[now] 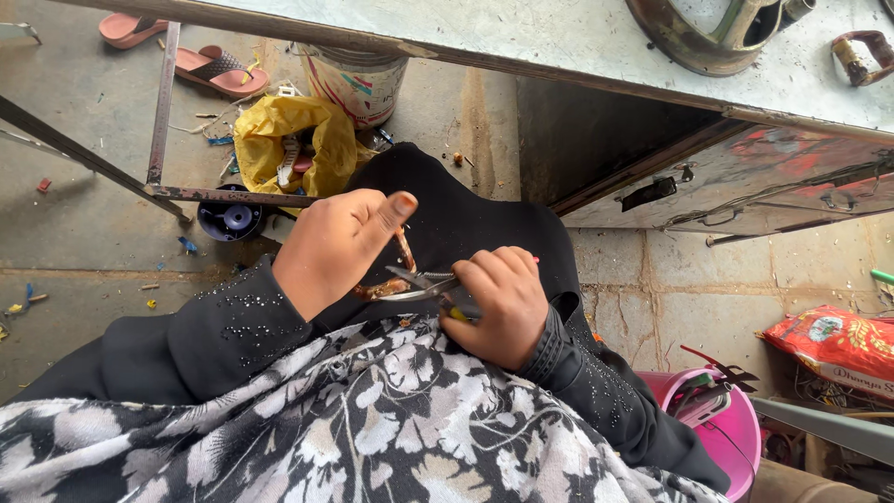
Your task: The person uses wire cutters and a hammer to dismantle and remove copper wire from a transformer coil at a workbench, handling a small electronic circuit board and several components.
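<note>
Copper-coloured wire (402,253) is sitting pinched in the left hand (337,247), curled shut around it. I'm seeing the right hand (498,303) gripping cutters (424,282), blades closing just beside the left thumb. Looks like mid-cut; next squeeze needs steady wire, thumb clear.

Copper coil (402,270) mostly hidden by hands, pink bucket (736,438) cut off — contents unclear

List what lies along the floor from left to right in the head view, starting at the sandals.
Pink sandals → yellow plastic bag → white bucket → pink tub → red printed sack.
</note>
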